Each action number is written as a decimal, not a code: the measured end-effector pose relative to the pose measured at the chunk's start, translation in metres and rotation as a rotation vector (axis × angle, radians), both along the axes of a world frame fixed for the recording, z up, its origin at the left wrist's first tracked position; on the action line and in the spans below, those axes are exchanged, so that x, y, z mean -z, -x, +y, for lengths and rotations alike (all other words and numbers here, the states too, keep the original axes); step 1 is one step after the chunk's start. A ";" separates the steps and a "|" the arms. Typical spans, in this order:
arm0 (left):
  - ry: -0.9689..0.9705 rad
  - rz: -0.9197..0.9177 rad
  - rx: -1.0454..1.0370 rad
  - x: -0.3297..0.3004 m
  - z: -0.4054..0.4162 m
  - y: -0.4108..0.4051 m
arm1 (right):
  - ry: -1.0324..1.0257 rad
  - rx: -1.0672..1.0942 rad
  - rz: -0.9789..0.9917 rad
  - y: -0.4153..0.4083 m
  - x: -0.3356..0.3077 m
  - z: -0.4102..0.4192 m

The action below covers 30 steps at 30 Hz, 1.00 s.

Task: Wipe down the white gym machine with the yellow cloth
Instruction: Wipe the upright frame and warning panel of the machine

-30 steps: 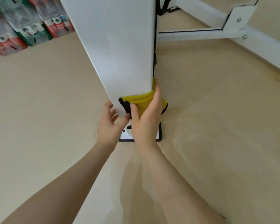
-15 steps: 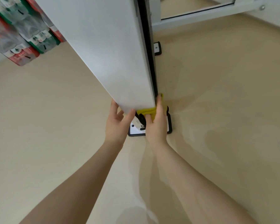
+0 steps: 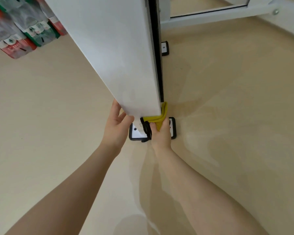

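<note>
From the head camera, looking down, a tall white flat-faced upright of the gym machine (image 3: 115, 53) runs from the top of the frame to a white foot plate with a black rubber edge (image 3: 136, 133) on the beige floor (image 3: 41, 133). The folded yellow cloth with a black trim (image 3: 157, 118) sits at the very bottom of the upright, wrapped round its lower right corner just above the foot plate. The right hand (image 3: 160, 134) presses the cloth against the upright, thumb and fingers curled over it; the fingertips are probably behind the post, out of sight. The left hand (image 3: 116, 127) rests on the upright's lower left edge, fingers fairly straight, thumb against the bottom of the white face. The two hands lie close together, with the post's base between them. A second small foot plate (image 3: 165, 48) stands farther back, below a white frame bar (image 3: 219, 16). Stacked red and green shrink-wrapped bottle packs (image 3: 22, 26) fill the upper left corner.
</note>
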<state>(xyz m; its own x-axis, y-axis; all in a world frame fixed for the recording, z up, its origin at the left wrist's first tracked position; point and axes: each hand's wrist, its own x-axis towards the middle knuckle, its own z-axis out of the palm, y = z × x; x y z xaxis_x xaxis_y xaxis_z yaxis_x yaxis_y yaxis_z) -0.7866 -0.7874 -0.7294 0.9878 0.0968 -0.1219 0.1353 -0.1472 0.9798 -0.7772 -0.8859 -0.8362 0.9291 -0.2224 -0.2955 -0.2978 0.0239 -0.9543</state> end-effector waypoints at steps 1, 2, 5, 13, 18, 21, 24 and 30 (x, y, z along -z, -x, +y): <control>0.004 0.006 -0.007 0.001 0.000 0.001 | 0.050 0.010 -0.032 0.000 -0.007 0.000; 0.006 0.014 -0.015 0.001 0.000 0.001 | 0.104 0.022 -0.102 0.001 -0.017 0.000; 0.024 0.039 -0.015 0.001 -0.002 0.002 | 0.192 0.056 -0.319 0.001 -0.053 0.005; 0.032 0.174 0.005 -0.009 0.003 0.004 | 0.220 -0.006 -0.199 -0.003 -0.054 0.000; 0.234 0.213 -0.061 -0.023 -0.001 0.004 | 0.271 0.012 -0.371 0.010 -0.092 0.004; 0.234 0.200 -0.138 -0.026 0.009 0.013 | 0.401 -0.016 -0.464 0.009 -0.106 -0.002; 0.241 0.229 -0.300 -0.023 0.023 0.024 | 0.704 -0.027 -0.682 0.005 -0.114 -0.012; 0.173 0.210 -0.275 -0.017 0.030 0.035 | 1.642 -0.245 -1.139 -0.016 -0.104 -0.047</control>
<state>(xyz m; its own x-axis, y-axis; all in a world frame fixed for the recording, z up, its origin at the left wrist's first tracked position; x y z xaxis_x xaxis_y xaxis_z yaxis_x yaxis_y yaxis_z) -0.8218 -0.7572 -0.7124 0.8797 0.3153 -0.3560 0.3467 0.0872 0.9339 -0.7613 -0.9326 -0.7320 0.5556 0.5195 0.6492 0.4811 -0.8377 0.2585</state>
